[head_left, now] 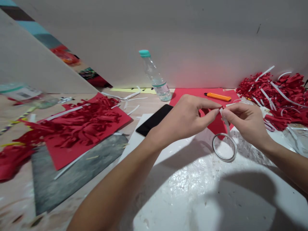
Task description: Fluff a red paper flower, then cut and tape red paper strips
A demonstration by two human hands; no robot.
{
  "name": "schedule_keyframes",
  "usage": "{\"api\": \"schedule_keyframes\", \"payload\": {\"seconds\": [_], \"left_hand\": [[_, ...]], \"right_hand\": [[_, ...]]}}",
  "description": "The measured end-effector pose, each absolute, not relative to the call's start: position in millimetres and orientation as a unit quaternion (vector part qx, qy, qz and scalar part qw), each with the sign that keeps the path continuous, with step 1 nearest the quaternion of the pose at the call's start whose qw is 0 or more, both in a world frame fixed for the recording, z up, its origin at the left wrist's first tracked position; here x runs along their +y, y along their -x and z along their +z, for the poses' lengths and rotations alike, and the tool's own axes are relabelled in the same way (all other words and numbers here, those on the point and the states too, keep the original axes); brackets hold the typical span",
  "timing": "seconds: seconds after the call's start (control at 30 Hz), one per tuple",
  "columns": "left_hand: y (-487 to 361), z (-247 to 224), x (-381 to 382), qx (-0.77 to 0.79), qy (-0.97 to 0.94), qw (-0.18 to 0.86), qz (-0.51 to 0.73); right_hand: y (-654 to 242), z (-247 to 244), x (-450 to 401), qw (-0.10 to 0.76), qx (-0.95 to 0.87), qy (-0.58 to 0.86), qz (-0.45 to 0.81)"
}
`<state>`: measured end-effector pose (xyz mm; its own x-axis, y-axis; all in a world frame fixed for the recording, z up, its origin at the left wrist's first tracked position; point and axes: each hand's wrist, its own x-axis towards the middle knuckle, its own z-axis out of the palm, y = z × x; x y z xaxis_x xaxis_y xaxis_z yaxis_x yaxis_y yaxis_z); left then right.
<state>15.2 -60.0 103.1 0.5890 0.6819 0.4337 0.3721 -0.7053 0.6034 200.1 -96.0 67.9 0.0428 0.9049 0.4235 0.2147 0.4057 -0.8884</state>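
My left hand (192, 114) is closed, thumb and index finger pinching the loose end of a tape roll (225, 159). Close beside it, my right hand (245, 118) also pinches the tape strip between thumb and fingertips. From there the narrow roll hangs down over the white plastic-covered surface (187, 192). Behind the hands lie a red paper sheet (184, 93) and an orange utility knife (218, 96). A black phone (155, 119) rests left of my left hand, partly behind the wrist.
A clear bottle with a teal cap (155, 75) stands near the wall. Red fringed paper (81, 125) lies on a red sheet over a grey board (79, 179) at left. More red fringe with white strips (286, 93) is heaped at right. Another bottle (22, 92) is at far left.
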Motion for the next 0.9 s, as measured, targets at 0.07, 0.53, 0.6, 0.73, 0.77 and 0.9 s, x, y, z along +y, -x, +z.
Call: {"api": "schedule_keyframes", "payload": {"seconds": [0.07,0.53,0.6,0.73,0.77,0.9], "left_hand": [[-15.7,103.4,-59.8,0.307,-0.86,0.233,0.336],[-15.7,102.2,-60.1,0.299,-0.863,0.228,0.338],[-15.8,102.4,-60.3,0.301,-0.863,0.228,0.337],[-16.3,102.8,-60.7,0.299,-0.863,0.228,0.338],[-16.3,102.9,-60.9,0.297,-0.864,0.227,0.338],[-16.0,102.8,-61.2,0.295,-0.868,0.215,0.336]], "right_hand": [[-200.5,68.0,-95.9,0.562,-0.624,0.45,0.304],[-200.2,65.7,-95.6,0.569,-0.62,0.447,0.304],[-199.9,65.6,-95.4,0.568,-0.62,0.449,0.302],[-199.8,65.2,-95.3,0.571,-0.621,0.449,0.296],[-199.9,65.0,-95.3,0.571,-0.621,0.449,0.295],[-200.4,64.7,-95.4,0.566,-0.625,0.451,0.292]]}}
